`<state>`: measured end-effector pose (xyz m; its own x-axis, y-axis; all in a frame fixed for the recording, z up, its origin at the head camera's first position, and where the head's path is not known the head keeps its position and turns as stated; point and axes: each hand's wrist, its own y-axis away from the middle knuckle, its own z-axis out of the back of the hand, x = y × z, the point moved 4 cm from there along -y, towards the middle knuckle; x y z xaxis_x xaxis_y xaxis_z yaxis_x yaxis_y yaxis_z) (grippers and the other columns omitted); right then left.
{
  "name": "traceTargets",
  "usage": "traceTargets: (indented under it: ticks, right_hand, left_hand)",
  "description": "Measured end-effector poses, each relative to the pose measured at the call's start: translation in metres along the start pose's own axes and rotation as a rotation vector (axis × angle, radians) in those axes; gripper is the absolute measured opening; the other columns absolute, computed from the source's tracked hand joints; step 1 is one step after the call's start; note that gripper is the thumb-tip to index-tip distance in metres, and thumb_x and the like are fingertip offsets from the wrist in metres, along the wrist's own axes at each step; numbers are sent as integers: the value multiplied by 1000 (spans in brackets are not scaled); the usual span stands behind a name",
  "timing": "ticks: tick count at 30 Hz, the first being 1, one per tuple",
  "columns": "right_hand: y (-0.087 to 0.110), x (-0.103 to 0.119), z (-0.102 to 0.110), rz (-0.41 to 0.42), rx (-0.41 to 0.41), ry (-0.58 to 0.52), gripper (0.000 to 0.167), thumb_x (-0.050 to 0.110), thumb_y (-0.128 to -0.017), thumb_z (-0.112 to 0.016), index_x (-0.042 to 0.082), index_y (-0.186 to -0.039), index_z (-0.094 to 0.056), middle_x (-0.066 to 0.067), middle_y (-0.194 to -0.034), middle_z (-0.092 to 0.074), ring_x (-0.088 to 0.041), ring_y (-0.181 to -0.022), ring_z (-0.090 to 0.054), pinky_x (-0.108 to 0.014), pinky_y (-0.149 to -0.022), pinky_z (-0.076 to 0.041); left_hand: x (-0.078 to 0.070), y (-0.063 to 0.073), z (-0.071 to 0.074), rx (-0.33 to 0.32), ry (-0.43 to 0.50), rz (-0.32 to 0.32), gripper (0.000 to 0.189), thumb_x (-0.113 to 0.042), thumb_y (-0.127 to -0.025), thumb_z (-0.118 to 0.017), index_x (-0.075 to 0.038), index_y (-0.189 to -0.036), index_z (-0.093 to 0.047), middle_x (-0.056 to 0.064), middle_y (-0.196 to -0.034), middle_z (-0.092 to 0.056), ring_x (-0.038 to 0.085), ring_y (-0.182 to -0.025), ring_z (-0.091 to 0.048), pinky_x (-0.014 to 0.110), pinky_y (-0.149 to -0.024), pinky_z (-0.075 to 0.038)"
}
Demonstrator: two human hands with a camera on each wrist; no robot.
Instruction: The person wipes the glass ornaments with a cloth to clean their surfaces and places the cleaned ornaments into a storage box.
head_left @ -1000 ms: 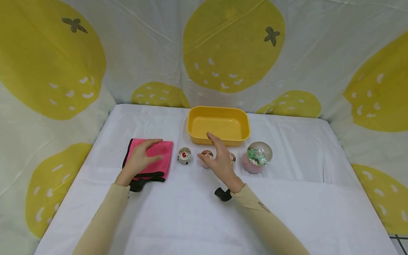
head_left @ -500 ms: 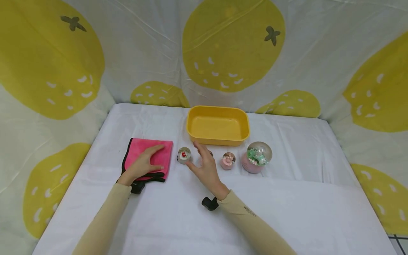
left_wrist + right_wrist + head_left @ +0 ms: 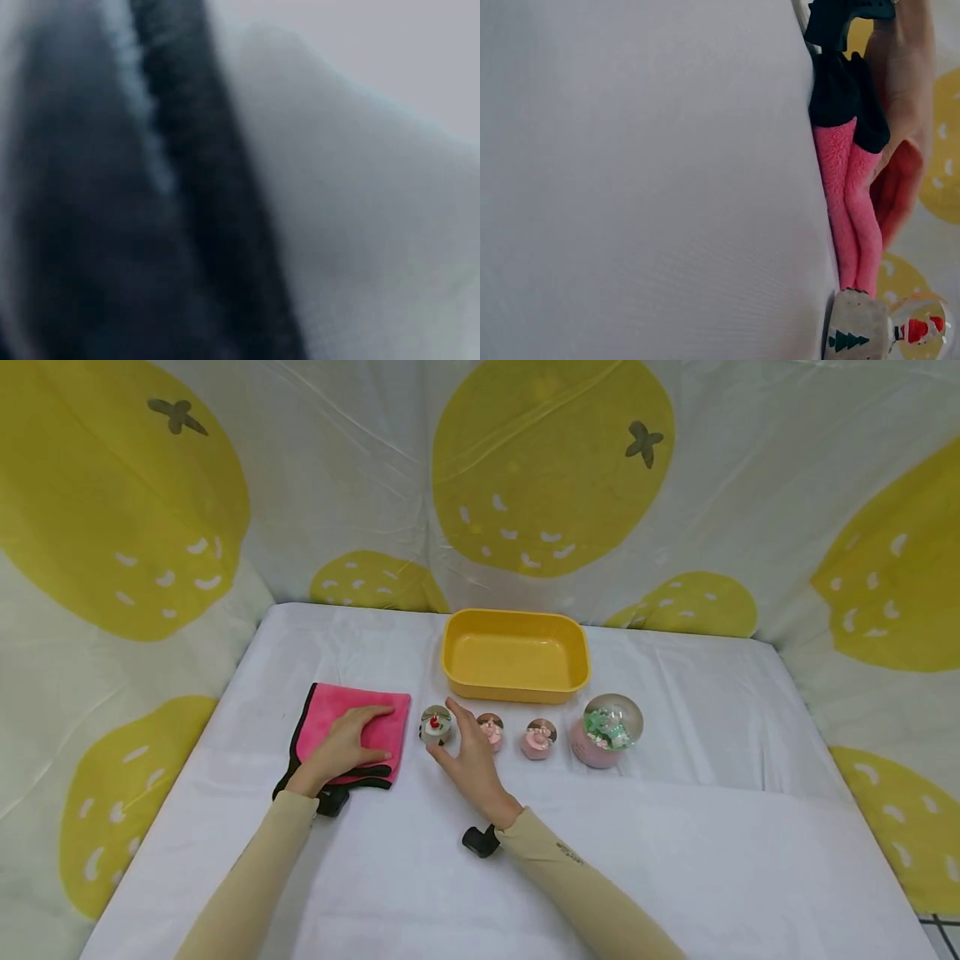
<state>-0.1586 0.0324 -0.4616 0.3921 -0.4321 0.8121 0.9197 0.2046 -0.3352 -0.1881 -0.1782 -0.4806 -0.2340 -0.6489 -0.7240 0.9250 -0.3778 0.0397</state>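
My left hand [image 3: 341, 745] lies over a folded pink cloth [image 3: 330, 706] with black edging, its fingers bent loosely. In the right wrist view the left hand [image 3: 906, 97] is beside the layered cloth [image 3: 847, 195]. My right hand [image 3: 474, 770] reaches to a small snow globe [image 3: 435, 727] with a white base and a red figure inside. Thumb and fingers stand apart at its right side; contact cannot be made out. Green trees show on that snow globe's base [image 3: 855, 330] in the right wrist view. A blurred dark band [image 3: 202, 180] fills much of the left wrist view.
Two small pink snow globes [image 3: 537, 741] stand right of the right hand, one partly behind it. Farther right is a large snow globe [image 3: 606, 731] on a pink base. A yellow tray [image 3: 513, 695] sits behind them on the white tablecloth [image 3: 675, 852]. Lemon-print fabric hangs behind.
My right hand has moved left and slightly down, from over the pink snow globes to the white-based one. My left hand has lowered slightly onto the cloth.
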Motion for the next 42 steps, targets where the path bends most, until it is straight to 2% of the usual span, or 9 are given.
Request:
traceTargets:
  ticks: [3, 9, 16, 20, 24, 28, 32, 37, 42]
  right_hand:
    - [-1, -4, -4, -44, 16, 28, 70, 7, -83, -74, -7, -141, -37, -20, -138, -46, -32, -128, -43, -43, -106, -35]
    - [-3, -13, -14, -157, 73, 16, 70, 10, -87, -71, -8, -142, -33, -22, -141, -43, -32, -131, -40, -41, -108, -32]
    - [-5, -19, -19, -261, 63, -19, 66, 9, -86, -72, -6, -140, -37, -21, -140, -45, -30, -131, -41, -39, -108, -33]
    - [-6, -20, -21, -253, 24, -27, 59, 4, -83, -73, -6, -133, -43, -21, -129, -55, -28, -122, -51, -39, -102, -40]
    - [-7, -18, -23, -195, -10, -16, 51, -2, -80, -74, -5, -124, -47, -21, -119, -60, -29, -112, -57, -40, -95, -45]
    - [-8, -16, -24, -138, -24, 26, 44, -5, -81, -72, -5, -118, -48, -21, -115, -62, -28, -110, -59, -40, -94, -47]
    - [-8, -15, -24, -134, -16, 35, 42, -6, -82, -71, -5, -117, -48, -20, -115, -61, -28, -111, -58, -39, -95, -46]
    - [-8, -13, -19, -179, 37, -47, 43, -6, -83, -69, -4, -119, -46, -20, -120, -59, -27, -115, -55, -37, -99, -43]
    - [-8, -3, -6, -170, 83, -154, 44, -7, -85, -67, -4, -122, -43, -20, -122, -56, -30, -115, -55, -38, -100, -42]
  left_hand:
    - [-1, -1, 0, -19, -6, 8, 69, -17, -77, -81, -4, -136, -49, 17, -138, -46, 37, -130, -33, 59, -107, -20]
    - [0, -2, -1, -59, -17, 17, 61, -13, -76, -81, -4, -130, -55, 18, -131, -51, 36, -124, -39, 57, -105, -26]
    - [-4, -2, -2, -92, 0, 17, 50, -9, -78, -80, -3, -123, -61, 16, -122, -58, 34, -115, -47, 54, -101, -35]
    - [-7, -1, -3, -106, 0, 29, 44, -8, -78, -79, -4, -119, -63, 15, -118, -60, 33, -110, -50, 53, -97, -38]
    - [-11, 0, -4, -123, -22, 30, 40, -6, -78, -78, -4, -115, -66, 14, -113, -63, 32, -104, -52, 51, -92, -42]
    - [-15, 1, -4, -141, -44, 6, 37, -4, -77, -78, -4, -112, -67, 13, -111, -65, 32, -101, -54, 50, -89, -44]
    - [-18, 0, -2, -153, -33, -11, 36, -3, -78, -76, -4, -113, -67, 12, -112, -65, 31, -104, -55, 49, -91, -43]
    - [-28, 1, 6, -179, 24, -59, 36, 0, -81, -73, -3, -116, -65, 13, -115, -65, 31, -109, -57, 48, -93, -44]
    - [-47, 1, 21, -267, 49, -141, 35, 1, -81, -73, -4, -115, -65, 13, -112, -66, 29, -106, -59, 47, -90, -47]
